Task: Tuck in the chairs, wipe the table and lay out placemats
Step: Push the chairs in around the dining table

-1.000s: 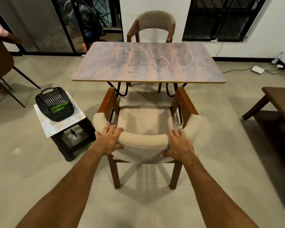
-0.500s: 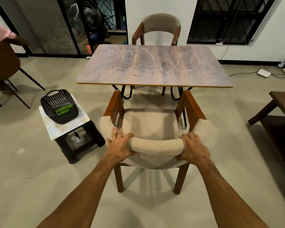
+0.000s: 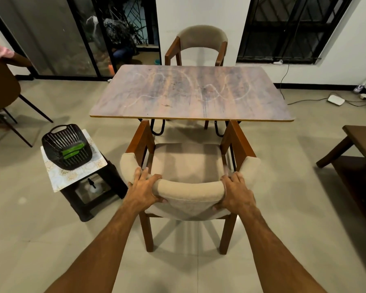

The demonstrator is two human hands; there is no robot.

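You have both hands on the near chair (image 3: 188, 161) at lower centre. Your left hand (image 3: 143, 190) and right hand (image 3: 237, 192) each curl round one end of its padded backrest (image 3: 188, 188), fingers over the top, thumbs beneath. Its front posts reach the near edge of the one table (image 3: 190, 92), whose top bears pale squiggles. Three chairs in all — a second chair (image 3: 202, 37) beyond the table at upper centre, and a dark chair (image 3: 0, 89) at the left edge. One black basket (image 3: 67, 144) stands on a stool (image 3: 78, 176) at left.

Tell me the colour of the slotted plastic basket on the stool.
The slotted plastic basket is black; the head view shows it.
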